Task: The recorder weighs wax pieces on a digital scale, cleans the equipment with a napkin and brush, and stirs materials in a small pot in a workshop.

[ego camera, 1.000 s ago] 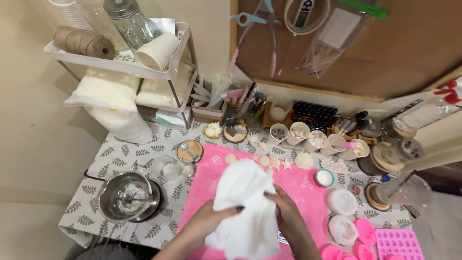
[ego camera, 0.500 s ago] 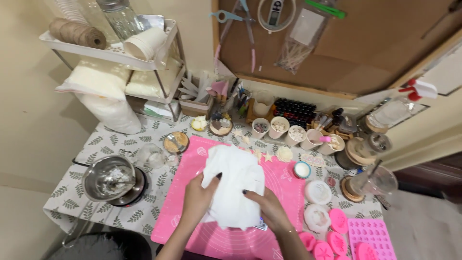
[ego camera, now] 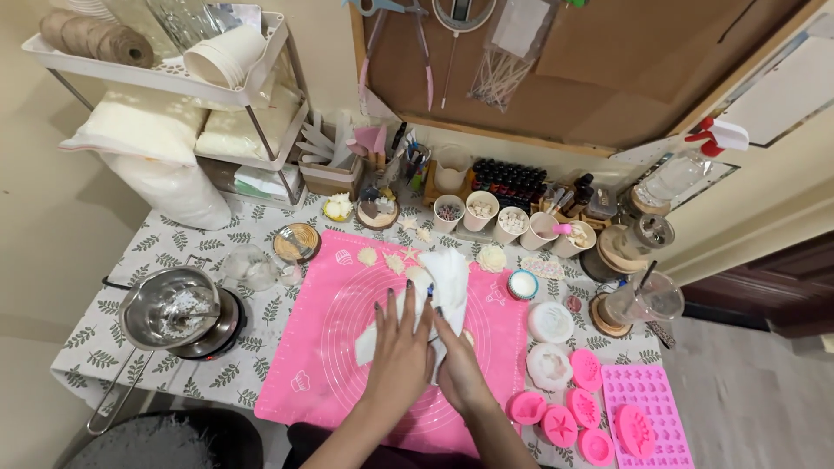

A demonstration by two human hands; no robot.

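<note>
Both of my hands press flat on a white cloth [ego camera: 445,280] that lies on the pink silicone mat [ego camera: 326,347] in the middle of the table. My left hand [ego camera: 401,347] has its fingers spread over the cloth's left part. Beside it, my right hand [ego camera: 456,365] lies on the cloth's lower right, fingers pointing up the mat. The cloth's upper end sticks out beyond my fingertips. Small pale shell-shaped pieces [ego camera: 387,259] lie along the mat's far edge.
A metal pot on a small burner [ego camera: 174,314] stands at the left, a glass cup [ego camera: 252,267] next to it. Pink moulds [ego camera: 641,415] and white round pieces [ego camera: 551,323] lie at the right. Small cups [ego camera: 479,210], bottles and a wire shelf [ego camera: 165,78] line the back.
The cloth was held up and bunched in both hands, then lowered onto the mat. Now both hands lie flat on it, with the cloth folded narrower.
</note>
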